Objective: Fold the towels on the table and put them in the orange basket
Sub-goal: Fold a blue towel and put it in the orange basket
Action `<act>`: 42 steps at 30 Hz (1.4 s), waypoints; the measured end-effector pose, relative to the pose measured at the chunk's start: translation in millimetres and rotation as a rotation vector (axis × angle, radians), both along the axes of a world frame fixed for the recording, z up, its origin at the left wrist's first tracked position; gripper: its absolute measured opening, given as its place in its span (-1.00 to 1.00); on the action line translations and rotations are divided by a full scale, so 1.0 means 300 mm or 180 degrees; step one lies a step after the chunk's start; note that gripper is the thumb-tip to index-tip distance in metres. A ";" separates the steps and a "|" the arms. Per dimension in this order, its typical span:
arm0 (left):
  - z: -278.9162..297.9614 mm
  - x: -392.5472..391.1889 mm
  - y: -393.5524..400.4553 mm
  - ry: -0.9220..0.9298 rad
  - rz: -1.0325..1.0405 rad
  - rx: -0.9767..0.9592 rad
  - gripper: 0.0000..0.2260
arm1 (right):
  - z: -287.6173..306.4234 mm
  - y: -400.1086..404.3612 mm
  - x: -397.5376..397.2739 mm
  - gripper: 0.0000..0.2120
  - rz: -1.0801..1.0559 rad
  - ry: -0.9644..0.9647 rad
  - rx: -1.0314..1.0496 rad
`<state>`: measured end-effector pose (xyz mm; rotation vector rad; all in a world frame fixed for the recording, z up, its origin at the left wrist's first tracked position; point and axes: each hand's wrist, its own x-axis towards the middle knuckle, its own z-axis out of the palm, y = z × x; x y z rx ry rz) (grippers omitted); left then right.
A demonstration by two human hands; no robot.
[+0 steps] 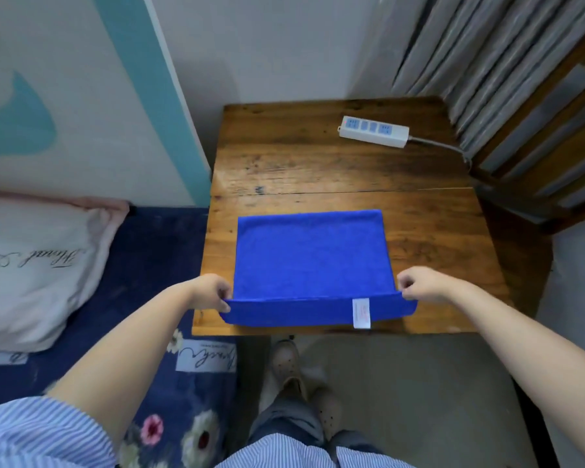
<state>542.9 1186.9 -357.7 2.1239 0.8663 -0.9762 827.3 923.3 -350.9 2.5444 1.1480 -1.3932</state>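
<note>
**Near Edge Lifted, Fold at Risk of Skewing**

While the wooden table [318, 157] carries it flat, the blue towel [313, 255] lies near the front edge, its near hem raised. The left hand [210, 292] pinches the near-left corner and the right hand [419, 285] pinches the near-right corner. If one hand travels ahead, the fold would likely land crooked; the far part could also slide. A white label [361, 313] hangs at the hem. No orange basket is visible.
</note>
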 end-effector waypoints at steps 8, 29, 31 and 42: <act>-0.067 0.118 0.189 -0.0828 0.1651 -0.0196 -0.82 | -0.043 0.189 0.139 -0.75 -0.1395 -0.0180 0.0834; -0.259 0.381 0.388 -0.1242 0.2752 -0.0402 -0.71 | -0.255 0.440 0.324 -0.85 -0.1868 -0.0645 0.0815; -0.292 0.382 0.384 -0.1187 0.2786 -0.0270 -0.71 | -0.278 0.449 0.326 -0.84 -0.1905 -0.0642 0.0782; -0.349 0.415 0.326 -0.1079 0.2847 0.0698 -0.92 | -0.331 0.495 0.293 -0.79 -0.1742 -0.1361 0.0495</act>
